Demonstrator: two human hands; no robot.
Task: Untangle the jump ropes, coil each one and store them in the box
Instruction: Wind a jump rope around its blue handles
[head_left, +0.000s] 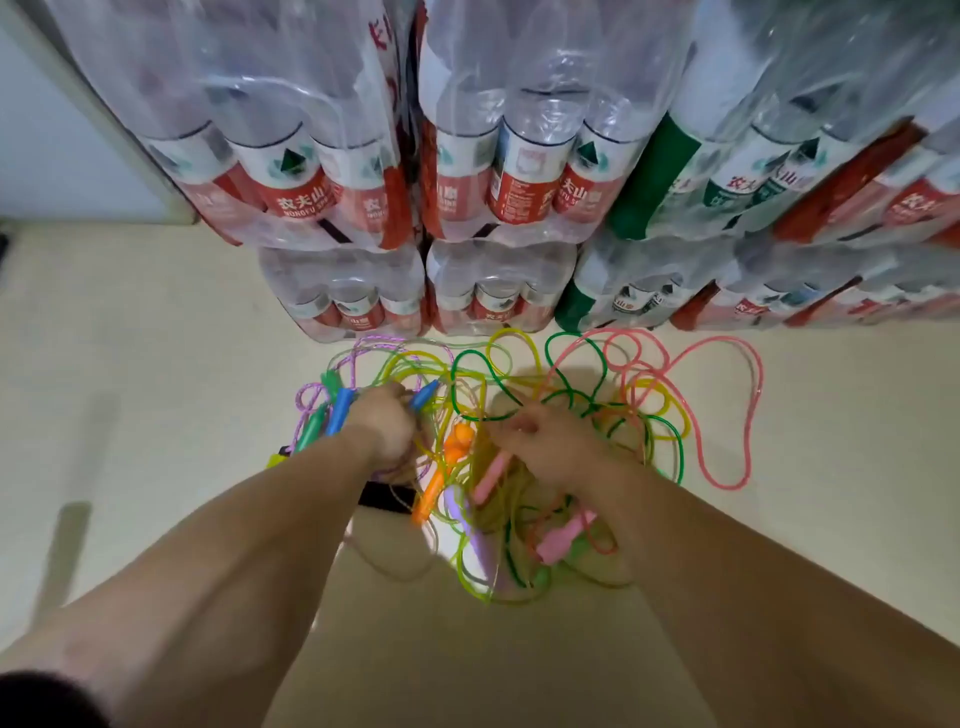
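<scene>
The jump ropes (597, 410) lie in 1 tangled heap on the floor (156, 389), just in front of stacked packs of water bottles (343, 291); no box shows in this view. The left hand (387, 426) is closed round a blue handle (426, 397), whose tip pokes out past the knuckles. The right hand (540, 441) has its fingers curled down into the middle of the heap — whether it actually pinches a cord I cannot tell, as that part is blurred. The main risk looks like pulling too soon. The green cord (477, 352), the yellow loops and the pink rope (761, 379) cross each other many times, so a hard tug on the held handle would probably cinch those crossings into knots. A thin speckled cord seems to loop close under the left wrist, and it could snag there as the hand lifts. The orange handle (444, 467) and pink handle (493, 473) lie between the 2 hands — they may get dragged along and catch in neighbouring loops. Loops touching the bottle packs could hook on the plastic wrap.
</scene>
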